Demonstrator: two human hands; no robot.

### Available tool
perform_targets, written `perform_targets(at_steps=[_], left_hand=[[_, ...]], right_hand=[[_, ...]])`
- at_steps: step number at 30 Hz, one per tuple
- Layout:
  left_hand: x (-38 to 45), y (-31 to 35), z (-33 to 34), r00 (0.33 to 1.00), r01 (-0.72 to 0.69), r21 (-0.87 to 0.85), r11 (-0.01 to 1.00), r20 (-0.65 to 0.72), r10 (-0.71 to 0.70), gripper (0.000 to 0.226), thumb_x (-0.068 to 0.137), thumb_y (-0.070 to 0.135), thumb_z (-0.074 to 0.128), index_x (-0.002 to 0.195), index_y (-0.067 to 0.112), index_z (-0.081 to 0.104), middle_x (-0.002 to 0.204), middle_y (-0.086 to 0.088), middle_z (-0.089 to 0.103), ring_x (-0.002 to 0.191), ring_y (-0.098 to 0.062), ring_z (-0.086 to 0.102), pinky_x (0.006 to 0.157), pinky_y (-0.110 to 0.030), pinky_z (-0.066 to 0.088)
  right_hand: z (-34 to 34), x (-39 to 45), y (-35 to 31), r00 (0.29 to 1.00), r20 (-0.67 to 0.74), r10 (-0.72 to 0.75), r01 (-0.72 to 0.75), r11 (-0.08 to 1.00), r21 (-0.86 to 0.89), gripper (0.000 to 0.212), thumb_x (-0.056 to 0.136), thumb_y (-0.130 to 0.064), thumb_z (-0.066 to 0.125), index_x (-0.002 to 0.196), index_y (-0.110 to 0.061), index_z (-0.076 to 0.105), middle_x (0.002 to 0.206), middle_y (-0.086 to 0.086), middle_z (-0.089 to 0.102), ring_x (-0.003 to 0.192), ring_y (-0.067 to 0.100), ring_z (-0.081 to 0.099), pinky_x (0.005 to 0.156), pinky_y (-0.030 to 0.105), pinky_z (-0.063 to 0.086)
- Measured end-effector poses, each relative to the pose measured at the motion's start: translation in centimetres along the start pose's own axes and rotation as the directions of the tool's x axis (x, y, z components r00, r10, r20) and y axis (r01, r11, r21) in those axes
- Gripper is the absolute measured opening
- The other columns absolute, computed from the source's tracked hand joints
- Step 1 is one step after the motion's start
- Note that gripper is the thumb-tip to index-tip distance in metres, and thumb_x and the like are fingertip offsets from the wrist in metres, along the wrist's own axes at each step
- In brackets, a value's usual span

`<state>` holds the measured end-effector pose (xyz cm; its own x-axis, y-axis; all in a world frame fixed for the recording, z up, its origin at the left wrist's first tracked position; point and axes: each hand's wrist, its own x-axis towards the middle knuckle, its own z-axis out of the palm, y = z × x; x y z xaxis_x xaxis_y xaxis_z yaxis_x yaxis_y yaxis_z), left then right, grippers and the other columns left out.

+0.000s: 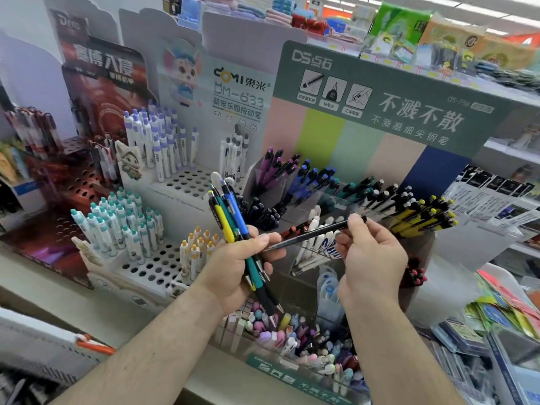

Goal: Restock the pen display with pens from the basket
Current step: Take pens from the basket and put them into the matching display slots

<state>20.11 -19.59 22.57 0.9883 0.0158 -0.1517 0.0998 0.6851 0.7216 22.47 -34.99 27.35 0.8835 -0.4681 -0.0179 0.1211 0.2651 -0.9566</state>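
Observation:
My left hand (233, 267) grips a bundle of pens (233, 226), yellow, teal, blue and black, held upright with tips down. My right hand (371, 255) pinches the upper end of a single black pen (309, 233) that lies slanted between both hands, its tip by my left fingers. Both hands hover in front of the clear pen display (336, 200), whose angled compartments hold purple, blue, teal, white and yellow pens. No basket shows clearly; only a grey mesh piece with an orange handle (96, 344) sits at lower left.
A white perforated stand (163, 258) with teal, purple and orange-capped pens is on the left, a red stand (79, 182) beyond it. A tray of pastel pens and erasers (292, 337) lies below my hands. Packaged stationery (496, 311) fills the right.

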Motion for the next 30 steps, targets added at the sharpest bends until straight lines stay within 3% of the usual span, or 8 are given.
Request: perform_targets(at_steps=[4,10,13,16,22,24,27,30], left_hand=[[-0.2,0.6,-0.1,0.996,-0.086,-0.154,0.984,0.024,0.091,0.012,0.075,0.011,0.059,0.076,0.017,0.049,0.074,-0.001,0.070,0.066,-0.018,0.071,0.049,-0.021,0.051],[0.0,1.4,-1.3,0.983,-0.182,-0.178,0.967,-0.047,0.176,0.017,0.078,0.017,0.059,0.090,0.007,0.052,0.072,-0.003,0.068,0.063,-0.017,0.069,0.045,-0.021,0.047],[0.1,2.0,-1.9,0.982,-0.183,-0.206,0.961,-0.093,0.167,0.014,0.076,0.017,0.059,0.085,0.012,0.051,0.068,-0.001,0.065,0.057,-0.014,0.063,0.045,-0.020,0.046],[0.0,2.4,-2.5,0.983,-0.170,-0.201,0.965,-0.102,0.152,0.012,0.073,0.016,0.061,0.078,0.015,0.050,0.066,0.000,0.061,0.053,-0.011,0.056,0.046,-0.021,0.046],[-0.5,2.4,-3.2,0.994,-0.104,-0.092,0.990,-0.027,0.102,0.013,0.072,0.011,0.062,0.070,0.015,0.050,0.066,-0.002,0.056,0.049,-0.012,0.049,0.046,-0.023,0.044],[-0.6,2.3,-3.4,0.996,-0.088,-0.051,0.995,-0.002,0.088,0.017,0.073,0.010,0.065,0.071,0.014,0.049,0.067,-0.002,0.056,0.049,-0.012,0.048,0.047,-0.024,0.044],[-0.6,2.2,-3.8,0.997,-0.075,0.008,0.997,0.029,0.075,0.019,0.074,0.005,0.069,0.071,0.014,0.052,0.068,-0.004,0.055,0.049,-0.014,0.049,0.047,-0.025,0.044],[-0.7,2.3,-3.8,0.996,-0.071,0.074,0.995,0.062,0.067,0.013,0.074,0.010,0.064,0.070,0.013,0.053,0.066,-0.005,0.055,0.048,-0.014,0.048,0.048,-0.025,0.043]], right_hand=[[0.9,-0.1,0.6,0.995,0.015,0.096,-0.097,0.994,0.058,0.009,0.095,-0.008,0.065,0.102,-0.014,0.061,0.080,0.006,0.061,0.056,0.011,0.056,0.053,0.021,0.048],[2.0,-0.5,0.9,0.991,0.108,0.078,-0.075,0.997,-0.030,0.008,0.094,-0.010,0.066,0.102,-0.013,0.065,0.084,0.011,0.068,0.058,0.013,0.065,0.056,0.023,0.053],[2.8,-0.5,0.1,0.995,0.097,-0.035,0.036,0.999,-0.004,0.007,0.094,-0.008,0.066,0.099,-0.013,0.065,0.081,0.009,0.069,0.061,0.015,0.069,0.059,0.025,0.055],[3.7,0.3,-0.8,0.953,0.024,-0.303,0.303,0.952,-0.034,0.012,0.093,-0.011,0.068,0.095,-0.023,0.064,0.079,0.002,0.068,0.068,0.023,0.072,0.064,0.029,0.057],[5.6,2.2,1.1,0.734,0.236,-0.637,0.670,0.622,-0.405,0.017,0.090,-0.019,0.072,0.106,-0.017,0.075,0.076,-0.009,0.067,0.071,0.012,0.065,0.074,0.025,0.053],[6.4,2.4,1.7,0.705,0.387,-0.594,0.700,0.495,-0.515,0.019,0.090,-0.022,0.071,0.107,-0.018,0.077,0.082,-0.005,0.073,0.077,0.015,0.067,0.077,0.025,0.051],[7.4,2.4,1.8,0.705,0.605,-0.369,0.706,0.281,-0.650,0.019,0.094,-0.029,0.062,0.099,-0.023,0.079,0.087,-0.002,0.076,0.084,0.021,0.069,0.076,0.032,0.055],[8.0,2.2,2.0,0.684,0.705,-0.186,0.729,0.164,-0.665,0.048,0.097,-0.039,0.053,0.055,-0.020,0.063,0.065,0.000,0.063,0.074,0.028,0.062,0.067,0.035,0.051]])
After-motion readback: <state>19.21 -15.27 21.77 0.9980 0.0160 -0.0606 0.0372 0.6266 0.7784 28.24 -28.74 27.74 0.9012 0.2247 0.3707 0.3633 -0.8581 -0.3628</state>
